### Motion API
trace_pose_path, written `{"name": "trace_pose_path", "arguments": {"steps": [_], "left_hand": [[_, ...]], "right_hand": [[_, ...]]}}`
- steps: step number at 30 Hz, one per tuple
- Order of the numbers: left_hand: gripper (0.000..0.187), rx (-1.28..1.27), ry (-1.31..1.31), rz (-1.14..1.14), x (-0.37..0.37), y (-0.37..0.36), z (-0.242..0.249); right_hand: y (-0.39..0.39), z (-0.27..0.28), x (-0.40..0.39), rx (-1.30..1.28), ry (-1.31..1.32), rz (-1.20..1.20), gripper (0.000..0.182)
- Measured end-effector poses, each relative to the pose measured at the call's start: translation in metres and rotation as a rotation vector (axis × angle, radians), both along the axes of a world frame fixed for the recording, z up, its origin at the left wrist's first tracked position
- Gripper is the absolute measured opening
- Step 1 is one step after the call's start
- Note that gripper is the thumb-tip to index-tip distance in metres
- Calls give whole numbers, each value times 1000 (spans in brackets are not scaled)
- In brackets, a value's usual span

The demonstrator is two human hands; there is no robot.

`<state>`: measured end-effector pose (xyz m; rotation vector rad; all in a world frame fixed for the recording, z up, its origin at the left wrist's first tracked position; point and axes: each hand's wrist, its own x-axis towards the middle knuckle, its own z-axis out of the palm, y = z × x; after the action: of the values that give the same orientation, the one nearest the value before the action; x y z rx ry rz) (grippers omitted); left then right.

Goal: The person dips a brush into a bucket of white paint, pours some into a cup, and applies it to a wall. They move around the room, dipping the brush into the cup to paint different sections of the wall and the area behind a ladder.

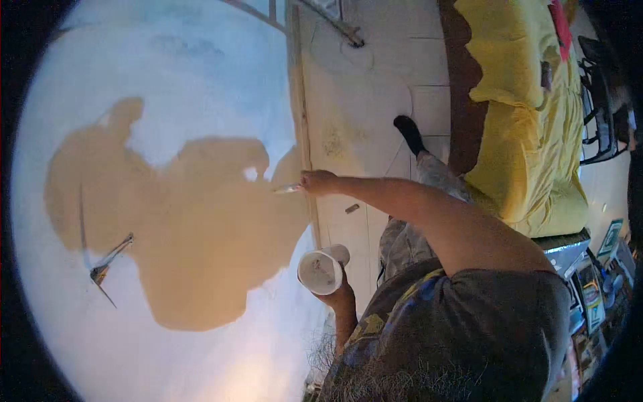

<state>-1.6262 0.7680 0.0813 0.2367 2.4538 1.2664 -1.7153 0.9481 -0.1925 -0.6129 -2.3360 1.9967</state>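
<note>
My right hand (320, 182) is closed around a slim, pale paintbrush (288, 189), its tip against or very near the white wall (221, 87), just above the skirting strip. My arm reaches across the floor to it. Lower in view, my left hand (341, 298) grips a white plastic tub (321, 273) from the side and beneath. The tub's open mouth faces the camera, with whitish residue inside. Part of my left hand is hidden behind the tub. A large shadow of my body covers the wall around the brush.
A small metal fixture (100, 273) sticks out of the wall. On the tiled floor (375, 67) lie a small dark block (352, 209) and a thin cord. Yellow cloth (516, 134) covers furniture, near a black chair (599, 100) and cluttered items (593, 305). A metal leg (348, 33) stands above.
</note>
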Motion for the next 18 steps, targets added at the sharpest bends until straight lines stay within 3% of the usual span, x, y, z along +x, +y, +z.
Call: {"name": "trace_pose_path", "arguments": {"steps": [2, 4, 6, 8, 10, 13, 16, 18], "left_hand": [[74, 136, -35, -15, -4, 12, 6], [74, 274, -75, -37, -10, 21, 10], [74, 152, 27, -154, -18, 22, 8], [73, 193, -17, -170, -18, 44, 23], [71, 241, -64, -183, -14, 76, 31], [69, 219, 38, -357, -19, 114, 28], [67, 178, 35, -370, -3, 163, 54], [68, 251, 56, -416, 10, 195, 50]], "right_hand": [[20, 43, 59, -234, -242, -139, 41], [23, 42, 110, -357, -349, -327, 38], [31, 11, 171, -20, -190, -346, 47], [78, 75, 227, -393, -462, -419, 45], [105, 55, 271, -16, -363, -486, 45], [169, 112, 318, 58, -505, -590, 44], [212, 192, 339, 24, -414, -735, 38], [227, 176, 356, 74, -329, -819, 33]]}}
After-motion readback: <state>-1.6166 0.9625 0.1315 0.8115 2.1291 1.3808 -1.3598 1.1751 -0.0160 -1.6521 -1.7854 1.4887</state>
